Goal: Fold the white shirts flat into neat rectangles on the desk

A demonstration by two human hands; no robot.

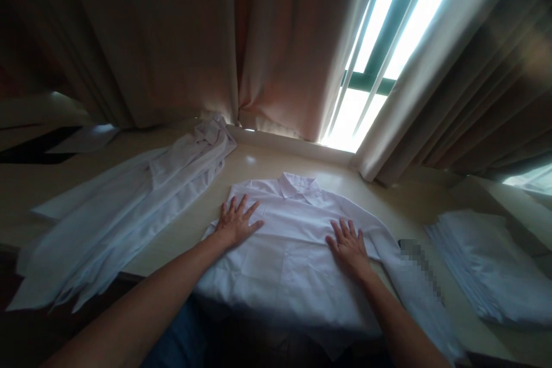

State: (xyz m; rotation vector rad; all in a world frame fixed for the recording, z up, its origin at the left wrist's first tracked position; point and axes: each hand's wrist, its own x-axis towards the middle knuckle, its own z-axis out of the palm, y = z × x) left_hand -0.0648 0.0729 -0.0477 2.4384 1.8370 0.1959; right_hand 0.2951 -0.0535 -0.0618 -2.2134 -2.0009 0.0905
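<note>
A white collared shirt (297,264) lies spread on the pale table, its collar pointing away from me and its lower part reaching over the near edge. My left hand (235,223) rests flat on the shirt's left side below the shoulder, fingers spread. On the right side, my right hand (348,244) is also laid on the cloth with its fingers apart. Neither hand grips anything. The right sleeve stretches down towards the lower right, partly behind my right forearm. Faint creases cross the cloth between the hands.
Several white shirts (129,201) lie in a long heap on the left, hanging over the near edge. A folded white stack (495,264) is at right on the table (259,158). A dark blurred-out item (416,256) lies by the sleeve. Curtains (185,40) and a window stand behind.
</note>
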